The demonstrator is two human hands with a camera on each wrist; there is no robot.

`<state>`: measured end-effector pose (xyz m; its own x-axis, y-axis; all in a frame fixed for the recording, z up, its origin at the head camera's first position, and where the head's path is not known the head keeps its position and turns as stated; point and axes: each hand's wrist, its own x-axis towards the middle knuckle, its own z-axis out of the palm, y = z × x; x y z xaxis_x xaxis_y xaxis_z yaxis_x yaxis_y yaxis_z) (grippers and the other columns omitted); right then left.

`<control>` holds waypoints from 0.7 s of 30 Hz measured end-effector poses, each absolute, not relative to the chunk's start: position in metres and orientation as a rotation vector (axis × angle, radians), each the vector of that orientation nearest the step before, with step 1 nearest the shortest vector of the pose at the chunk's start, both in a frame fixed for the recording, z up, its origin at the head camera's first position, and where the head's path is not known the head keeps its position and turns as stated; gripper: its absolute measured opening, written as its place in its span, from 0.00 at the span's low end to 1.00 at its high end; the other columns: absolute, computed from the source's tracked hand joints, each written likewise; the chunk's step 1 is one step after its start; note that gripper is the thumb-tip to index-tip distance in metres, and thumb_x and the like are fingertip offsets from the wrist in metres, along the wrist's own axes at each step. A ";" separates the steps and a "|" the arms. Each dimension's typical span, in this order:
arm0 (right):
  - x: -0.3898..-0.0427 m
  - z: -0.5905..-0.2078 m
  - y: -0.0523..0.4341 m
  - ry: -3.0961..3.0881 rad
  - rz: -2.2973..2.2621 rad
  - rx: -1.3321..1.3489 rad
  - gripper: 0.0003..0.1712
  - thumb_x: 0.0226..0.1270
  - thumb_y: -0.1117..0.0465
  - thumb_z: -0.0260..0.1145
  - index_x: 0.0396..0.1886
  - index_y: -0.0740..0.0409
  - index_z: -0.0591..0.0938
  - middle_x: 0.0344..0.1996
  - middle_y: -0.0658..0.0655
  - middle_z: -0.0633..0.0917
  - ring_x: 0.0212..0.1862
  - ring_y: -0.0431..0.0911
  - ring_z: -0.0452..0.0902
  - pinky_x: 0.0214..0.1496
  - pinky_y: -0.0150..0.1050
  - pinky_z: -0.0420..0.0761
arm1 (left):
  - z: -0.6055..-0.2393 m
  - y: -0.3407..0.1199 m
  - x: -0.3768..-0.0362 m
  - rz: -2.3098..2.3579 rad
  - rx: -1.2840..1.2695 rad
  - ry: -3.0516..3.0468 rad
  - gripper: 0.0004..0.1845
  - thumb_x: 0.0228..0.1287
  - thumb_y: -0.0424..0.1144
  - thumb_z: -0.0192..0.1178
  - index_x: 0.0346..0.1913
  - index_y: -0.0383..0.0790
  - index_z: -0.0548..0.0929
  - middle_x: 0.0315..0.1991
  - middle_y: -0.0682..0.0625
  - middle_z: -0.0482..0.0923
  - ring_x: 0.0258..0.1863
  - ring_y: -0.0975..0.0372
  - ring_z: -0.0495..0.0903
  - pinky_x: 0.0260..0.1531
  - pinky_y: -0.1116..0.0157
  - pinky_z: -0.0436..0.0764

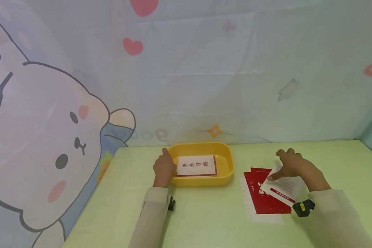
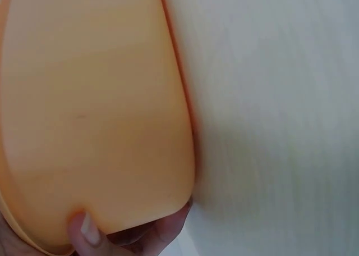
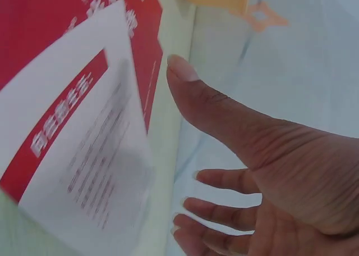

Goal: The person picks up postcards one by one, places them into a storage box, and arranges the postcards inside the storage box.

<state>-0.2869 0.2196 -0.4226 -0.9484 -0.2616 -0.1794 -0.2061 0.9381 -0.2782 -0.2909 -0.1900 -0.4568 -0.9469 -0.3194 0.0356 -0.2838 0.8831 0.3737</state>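
Note:
A yellow plastic tray (image 1: pixel 203 181) stands near the back of the table. My left hand (image 1: pixel 164 168) grips its left end; in the left wrist view the thumb (image 2: pixel 85 229) lies against the tray wall. White cards with red writing (image 1: pixel 196 165) lie inside the tray. My right hand (image 1: pixel 292 167) is over a white card with a red band (image 1: pixel 283 186), its thumb (image 3: pixel 207 107) spread from the loosely bent fingers, nothing between them. Beneath that card are red cards (image 1: pixel 265 199) with white writing.
Under the red cards, a white sheet (image 1: pixel 266 217) shows on the pale green table (image 1: pixel 210 220). A printed cloth (image 1: pixel 204 86) with hearts and a cartoon animal hangs behind the table and along its left side.

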 end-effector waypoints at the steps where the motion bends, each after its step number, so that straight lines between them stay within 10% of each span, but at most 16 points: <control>1: -0.286 -0.423 0.223 2.872 -0.363 -0.337 0.62 0.38 0.44 0.83 0.62 0.80 0.64 0.50 0.84 0.70 0.49 0.76 0.68 0.47 0.68 0.79 | -0.457 -0.189 -0.291 -0.566 0.476 -2.956 0.28 0.60 0.32 0.62 0.61 0.32 0.66 0.36 0.35 0.83 0.30 0.45 0.84 0.29 0.50 0.83; 21: -0.286 -0.443 0.238 2.825 -0.288 -0.276 0.62 0.33 0.37 0.83 0.52 0.82 0.67 0.39 0.77 0.71 0.43 0.71 0.66 0.44 0.62 0.79 | -0.461 -0.191 -0.291 -0.571 0.463 -2.948 0.29 0.60 0.32 0.62 0.63 0.32 0.65 0.33 0.36 0.83 0.26 0.47 0.83 0.25 0.51 0.82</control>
